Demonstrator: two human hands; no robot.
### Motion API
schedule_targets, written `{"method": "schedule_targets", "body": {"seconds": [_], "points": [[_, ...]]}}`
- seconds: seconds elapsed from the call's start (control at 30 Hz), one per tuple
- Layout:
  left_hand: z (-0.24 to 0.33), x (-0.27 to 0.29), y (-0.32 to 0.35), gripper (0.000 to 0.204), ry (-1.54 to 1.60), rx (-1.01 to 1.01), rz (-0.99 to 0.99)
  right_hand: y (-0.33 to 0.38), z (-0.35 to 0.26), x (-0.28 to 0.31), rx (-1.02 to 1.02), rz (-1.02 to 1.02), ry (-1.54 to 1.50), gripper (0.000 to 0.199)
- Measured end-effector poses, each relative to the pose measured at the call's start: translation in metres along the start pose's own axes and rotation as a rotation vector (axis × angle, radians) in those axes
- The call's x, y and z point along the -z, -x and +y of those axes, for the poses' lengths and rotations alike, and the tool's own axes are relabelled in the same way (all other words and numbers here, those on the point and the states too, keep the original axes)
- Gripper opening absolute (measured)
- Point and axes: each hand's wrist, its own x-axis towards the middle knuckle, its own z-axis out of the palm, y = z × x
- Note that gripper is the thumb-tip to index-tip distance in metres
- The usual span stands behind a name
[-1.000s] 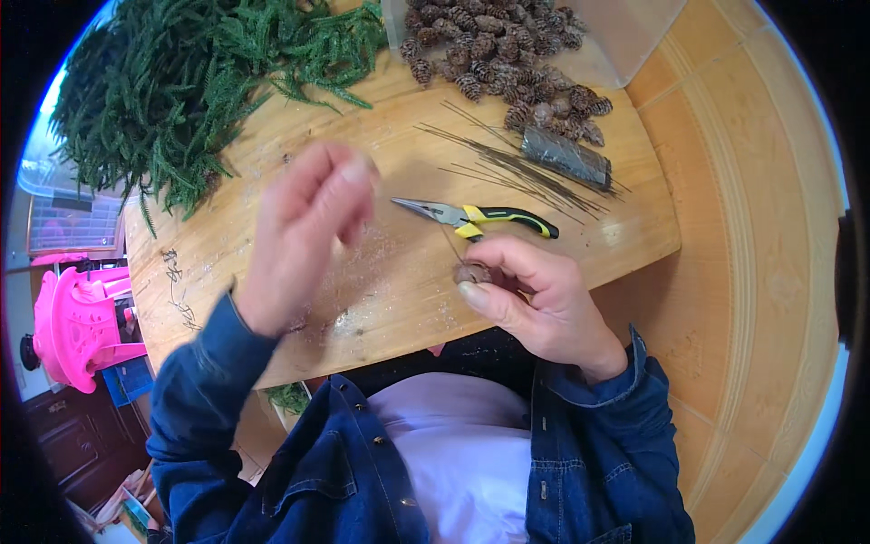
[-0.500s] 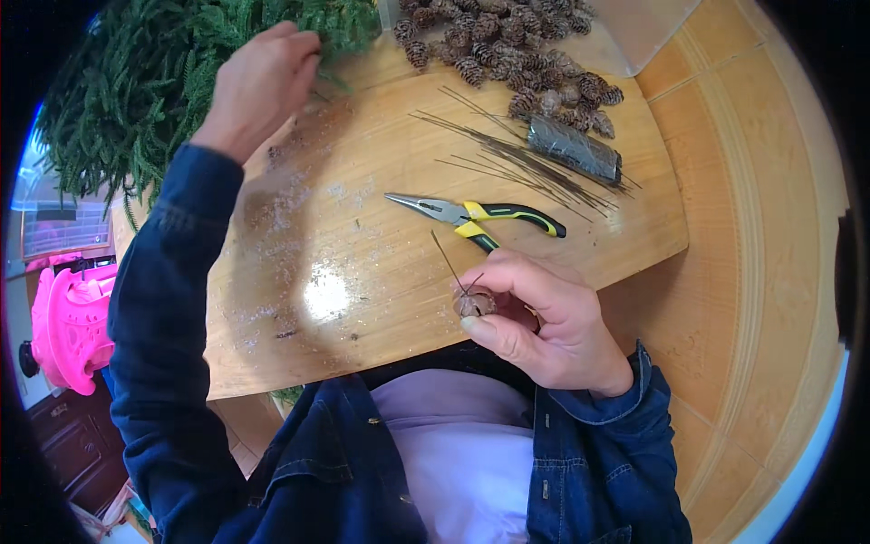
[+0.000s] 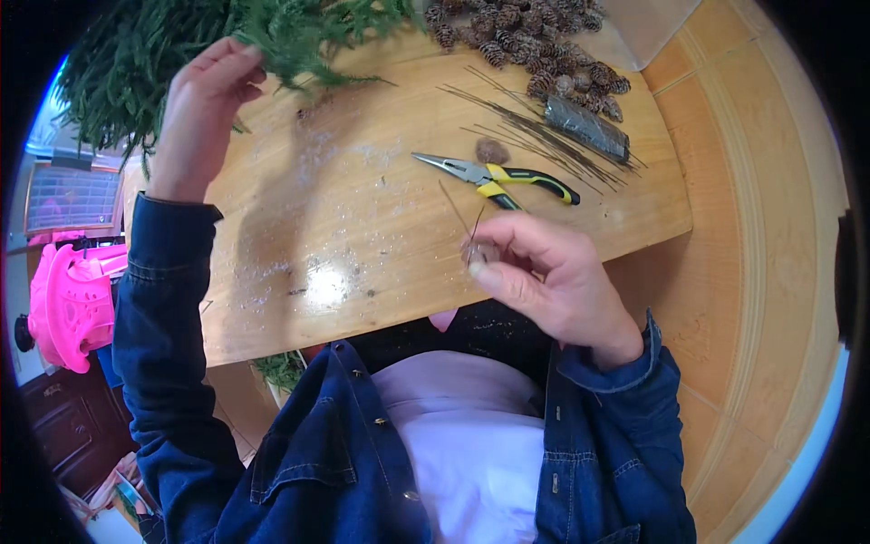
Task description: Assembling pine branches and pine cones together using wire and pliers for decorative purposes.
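My right hand [image 3: 553, 281] is closed in a pinch near the table's front edge. Between its thumb and fingers sits a small brown pine cone [image 3: 480, 254], blurred and partly covered, with thin dark wire ends [image 3: 455, 207] sticking up from it. My left hand [image 3: 207, 109] is raised at the upper left, fingers bent together at the end of a green artificial fir branch [image 3: 313, 63]. Long-nose pliers [image 3: 471, 172] with yellow and black handles lie beyond the right hand. A loose pine cone [image 3: 491, 151] rests just past their joint.
A pile of pine cones [image 3: 535, 41] lies at the back right. Nearer are scattered thin wires [image 3: 530, 131] and a dark wrapped bundle [image 3: 587, 127]. More greenery [image 3: 136, 72] fills the far left. White flecks dot the wooden table [image 3: 390, 245]; a pink plastic object [image 3: 72, 304] stands left.
My left hand has drawn back leftward from the greenery, and a branch now stretches from its fingers. A pine cone now shows beside the pliers. The view has shifted slightly.
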Motion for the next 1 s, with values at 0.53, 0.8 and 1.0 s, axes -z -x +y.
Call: {"method": "schedule_targets", "body": {"seconds": [0.53, 0.8, 1.0], "points": [[0.008, -0.021, 0.068, 0.022, 0.561, 0.056, -0.083, -0.053, -0.015, 0.029, 0.171, 0.138, 0.19, 0.025], [-0.002, -0.037, 0.082, 0.032, 0.693, 0.28, -0.252, -0.07, -0.019, -0.003, 0.324, -0.116, -0.029, 0.031], [-0.01, -0.046, 0.077, 0.034, 0.692, 0.287, -0.419, -0.065, -0.013, -0.013, 0.159, -0.15, -0.143, 0.032]]}}
